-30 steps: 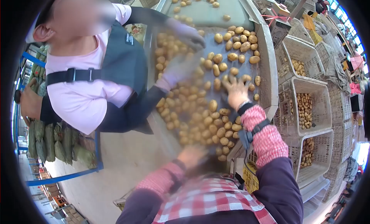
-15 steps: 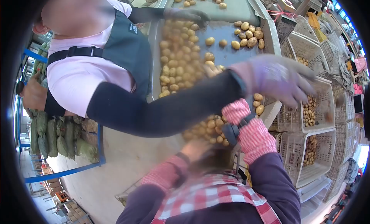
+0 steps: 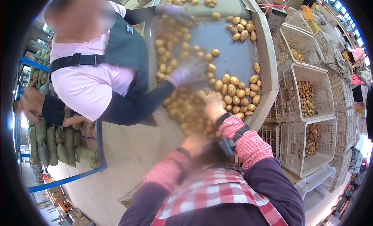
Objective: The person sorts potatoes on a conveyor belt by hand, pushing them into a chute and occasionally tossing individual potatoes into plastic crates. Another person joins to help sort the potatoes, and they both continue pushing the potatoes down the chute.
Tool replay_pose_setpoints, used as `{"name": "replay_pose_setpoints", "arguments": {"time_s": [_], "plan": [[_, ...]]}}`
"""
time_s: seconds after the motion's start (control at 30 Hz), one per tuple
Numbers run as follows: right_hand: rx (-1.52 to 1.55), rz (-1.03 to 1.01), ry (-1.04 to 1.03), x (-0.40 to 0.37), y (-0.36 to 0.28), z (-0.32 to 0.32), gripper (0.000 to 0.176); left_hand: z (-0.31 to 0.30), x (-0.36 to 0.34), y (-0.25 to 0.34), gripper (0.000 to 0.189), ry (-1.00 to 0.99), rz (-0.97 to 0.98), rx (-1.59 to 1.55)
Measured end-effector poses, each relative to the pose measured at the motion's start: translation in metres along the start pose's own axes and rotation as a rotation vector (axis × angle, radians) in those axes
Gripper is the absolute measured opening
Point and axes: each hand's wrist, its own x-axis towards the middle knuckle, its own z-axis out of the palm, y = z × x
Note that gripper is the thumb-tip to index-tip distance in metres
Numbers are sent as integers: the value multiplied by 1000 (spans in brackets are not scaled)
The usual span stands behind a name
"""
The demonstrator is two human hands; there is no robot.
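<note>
Right hand (image 3: 213,106) spreads fingers over potatoes (image 3: 232,90) at the table's (image 3: 237,55) near end; left hand (image 3: 196,143) blurred, grip unclear.

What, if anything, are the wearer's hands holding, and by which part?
It cannot be told: the right hand is at the potatoes, the left hand is blurred; no clear grip shows.

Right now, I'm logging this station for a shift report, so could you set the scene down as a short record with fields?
Left hand: blurred, at the near end of the potatoes; grip unclear
Right hand: over the potatoes, palm down; hold unclear
Potatoes: loose on a table with raised sides
Co-worker's gloved hands: blurred, over the table's left side
Crates: right of the table; at least three hold potatoes
</note>
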Motion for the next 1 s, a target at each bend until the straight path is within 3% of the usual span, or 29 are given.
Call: {"name": "replay_pose_setpoints", "arguments": {"time_s": [0.1, 0.2, 0.3, 0.37, 0.43, 0.47, 0.53, 0.67, 0.7, 0.73, 0.83, 0.93, 0.97, 1.0], "plan": [[393, 59, 185, -39, 6, 6, 55, 5, -5, -5, 22, 61, 42, -10], [658, 256, 377, -64, 34, 6, 44, -1, -8, -3, 23, 93, 81, 158], [605, 466, 510, -60, 73, -18, 41, -7, -6, 3, 20, -22, -4, 92], [251, 507, 376, -50, 69, -55, 37, -7, -9, 4, 19, -10, 20, 88], [-287, 415, 336, -30, 107, -3, 31, 2, -3, -6, 19, 59, 83, 87], [-377, 460, 71, -21, 90, -13, 31, 10, -4, -12, 19, 91, 114, 76], [-287, 539, -77, -4, 84, -5, 39, 1, -14, -5, 19, 222, 124, 42], [-162, 576, -179, -2, 72, -29, 42, -12, -18, 0, 26, 90, 138, 58], [-107, 555, -219, -8, 71, -44, 47, -8, -22, 1, 26, 135, 142, 38], [44, 604, -155, -14, 69, -51, 61, -3, -25, 0, 26, 179, 151, 22], [977, 360, 245, -26, 130, 37, 68, -3, -19, -6, 27, 235, 139, 13], [1912, 411, 122, -92, 48, -51, 69, 6, -23, 2, 26, 162, -82, -82], [2068, 407, 89, -108, 46, -52, 64, 0, -22, 4, 25, 110, -69, -97], [1969, 353, 156, -117, 46, -40, 59, -8, -19, 5, 25, 62, -50, -108]]}}
